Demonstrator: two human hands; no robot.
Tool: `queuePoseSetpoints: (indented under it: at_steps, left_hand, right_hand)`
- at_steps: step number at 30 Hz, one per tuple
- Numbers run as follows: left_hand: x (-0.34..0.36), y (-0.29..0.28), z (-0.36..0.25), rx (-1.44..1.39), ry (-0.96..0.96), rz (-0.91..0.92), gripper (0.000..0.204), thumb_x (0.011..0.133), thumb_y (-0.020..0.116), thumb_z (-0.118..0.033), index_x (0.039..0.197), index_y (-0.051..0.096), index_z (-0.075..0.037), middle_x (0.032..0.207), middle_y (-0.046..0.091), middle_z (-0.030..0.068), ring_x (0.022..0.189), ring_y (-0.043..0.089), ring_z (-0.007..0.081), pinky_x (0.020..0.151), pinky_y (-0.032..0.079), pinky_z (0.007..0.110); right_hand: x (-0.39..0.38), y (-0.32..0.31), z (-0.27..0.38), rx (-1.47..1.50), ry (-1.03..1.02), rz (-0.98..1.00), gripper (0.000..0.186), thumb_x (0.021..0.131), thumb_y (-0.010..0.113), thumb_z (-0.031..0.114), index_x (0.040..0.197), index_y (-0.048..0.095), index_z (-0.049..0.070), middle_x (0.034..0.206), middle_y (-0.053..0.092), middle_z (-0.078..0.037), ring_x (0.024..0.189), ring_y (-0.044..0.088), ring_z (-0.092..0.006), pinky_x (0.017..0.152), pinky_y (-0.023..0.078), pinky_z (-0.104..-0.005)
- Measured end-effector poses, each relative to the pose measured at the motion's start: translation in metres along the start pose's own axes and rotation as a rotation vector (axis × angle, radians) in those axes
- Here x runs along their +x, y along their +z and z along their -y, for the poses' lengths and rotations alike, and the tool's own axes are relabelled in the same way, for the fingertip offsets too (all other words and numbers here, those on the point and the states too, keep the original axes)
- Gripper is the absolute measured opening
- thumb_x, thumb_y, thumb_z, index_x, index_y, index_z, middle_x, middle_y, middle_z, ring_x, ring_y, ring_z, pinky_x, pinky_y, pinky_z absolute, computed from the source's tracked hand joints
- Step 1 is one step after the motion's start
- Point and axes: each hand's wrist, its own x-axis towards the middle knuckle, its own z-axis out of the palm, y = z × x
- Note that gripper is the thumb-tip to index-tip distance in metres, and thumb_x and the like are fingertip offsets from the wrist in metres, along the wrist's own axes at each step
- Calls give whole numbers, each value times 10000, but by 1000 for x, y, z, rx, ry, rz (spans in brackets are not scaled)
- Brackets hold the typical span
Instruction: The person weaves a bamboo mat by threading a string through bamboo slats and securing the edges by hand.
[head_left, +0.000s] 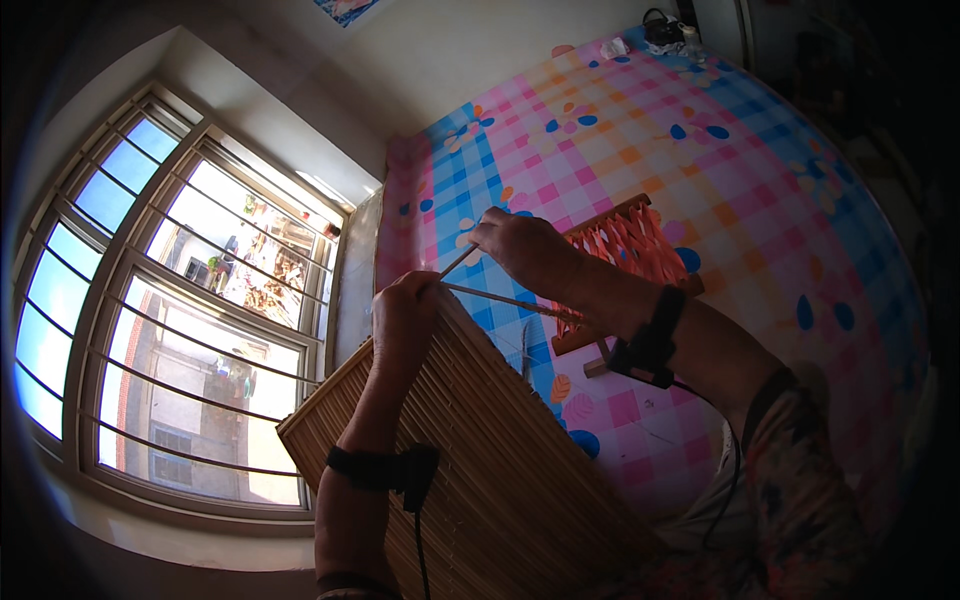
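Observation:
A mat of thin brown slats (470, 440), like a bamboo blind, slopes across the lower middle. My left hand (403, 318) is closed at its upper corner, fingers gripping the edge. Beyond it, my right hand (525, 248) pinches the upper end of a thin brown strip (459, 261). That strip runs down to the fingers of my left hand, stretched straight between the two hands. Another thin stick (505, 298) reaches from the mat's corner rightward, passing under my right forearm. Whether the strip and this stick are one piece I cannot tell.
A checked, flowered cloth (640, 150) covers the wide surface ahead. On it, beside my right forearm, lies a wooden frame with coral woven straps (635, 245). A barred window (200, 330) stands close on the left. A black object (660, 28) sits at the far edge.

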Motion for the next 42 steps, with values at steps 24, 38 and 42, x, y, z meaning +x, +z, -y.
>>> queuePoseSetpoints:
  at_steps: [24, 38, 42]
  left_hand:
    - [-3, 3, -10, 62, -51, -10, 190, 849, 565, -90, 984, 684, -27, 928, 676, 179, 879, 662, 329, 793, 514, 374]
    - [-3, 7, -1, 39, 33, -76, 193, 834, 609, -150, 973, 695, -49, 821, 675, 193, 760, 686, 298, 689, 522, 364]
    - [-2, 11, 5, 45, 74, -96, 191, 832, 607, -152, 971, 698, -58, 790, 674, 183, 723, 684, 278, 670, 520, 361]
  right_hand:
    - [1, -1, 0, -59, -38, -22, 141, 817, 557, 93, 914, 634, 24, 924, 605, -145, 913, 614, -298, 758, 539, -376]
    - [1, -4, 4, -33, -39, -1, 115, 761, 558, 19, 862, 596, -20, 931, 609, -184, 947, 614, -315, 787, 543, -375]
    - [-1, -6, 6, -69, -61, -5, 120, 755, 567, 23, 864, 597, -17, 927, 607, -183, 938, 616, -318, 774, 539, -381]
